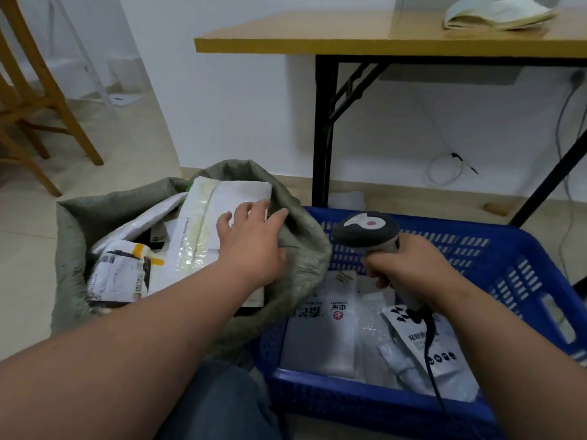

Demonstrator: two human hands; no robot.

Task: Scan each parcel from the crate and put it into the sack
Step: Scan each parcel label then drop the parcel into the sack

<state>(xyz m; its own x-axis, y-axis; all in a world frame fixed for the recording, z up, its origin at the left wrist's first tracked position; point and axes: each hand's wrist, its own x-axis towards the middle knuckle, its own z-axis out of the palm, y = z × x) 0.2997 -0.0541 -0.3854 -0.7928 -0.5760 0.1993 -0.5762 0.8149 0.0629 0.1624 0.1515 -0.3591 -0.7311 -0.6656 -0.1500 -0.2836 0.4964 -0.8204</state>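
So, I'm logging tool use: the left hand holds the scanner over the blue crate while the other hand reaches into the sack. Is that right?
Not quite: the head view shows the right hand holding the scanner over the blue crate. The left hand is the one reaching into the sack, fingers spread over a white parcel.

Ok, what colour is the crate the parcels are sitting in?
Blue. The crate is a slotted plastic basket, clearest in the head view, the only one here.
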